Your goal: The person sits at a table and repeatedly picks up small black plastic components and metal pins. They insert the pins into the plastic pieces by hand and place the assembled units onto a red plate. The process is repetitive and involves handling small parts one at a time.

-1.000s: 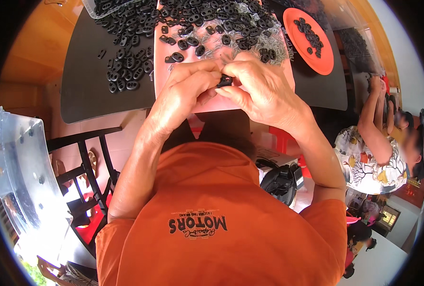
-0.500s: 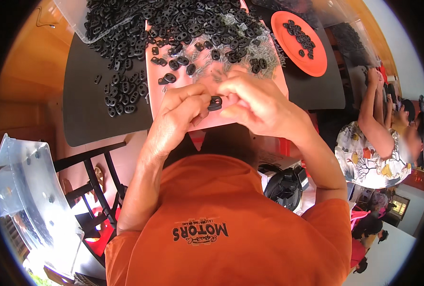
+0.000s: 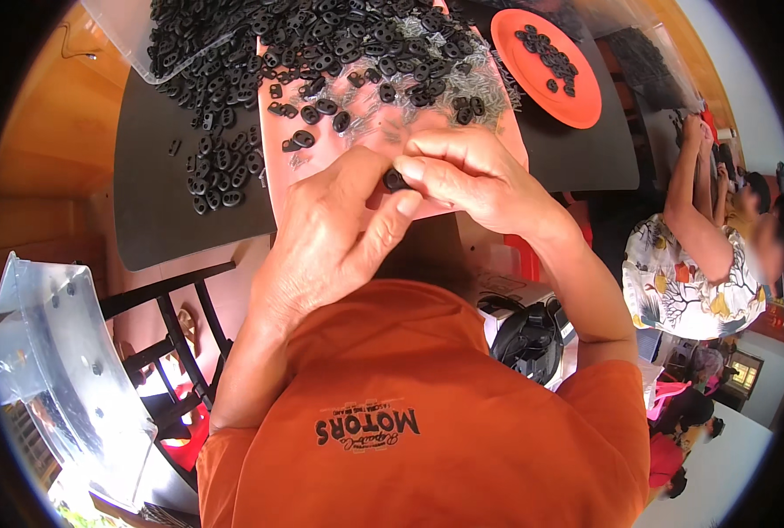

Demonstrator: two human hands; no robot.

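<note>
A small black cord lock (image 3: pixel 395 181) sits between my two hands, just above the near edge of the pink tray (image 3: pixel 326 158). My left hand (image 3: pixel 330 220) is closed on it from the left, its thumb just below the piece. From the other side my right hand (image 3: pixel 484 180) pinches it between thumb and bent forefinger, hiding part of it. Beyond my hands, the tray bears a heap of black cord lock parts (image 3: pixel 357 44) and many small metal springs (image 3: pixel 489 84). A few loose black parts (image 3: pixel 304 139) lie nearer to my left hand.
More black parts (image 3: pixel 220 172) lie on the dark table (image 3: pixel 154 202) at left, below a clear bin (image 3: pixel 128 35). At right, a red-orange plate (image 3: pixel 533 88) holds several parts. A clear plastic container (image 3: pixel 70 352) stands lower left. Another person's arm (image 3: pixel 691 207) shows at far right.
My hands have closed in around the cord lock, which is now more covered. My left thumb has come into sight below it. The view has shifted slightly.
</note>
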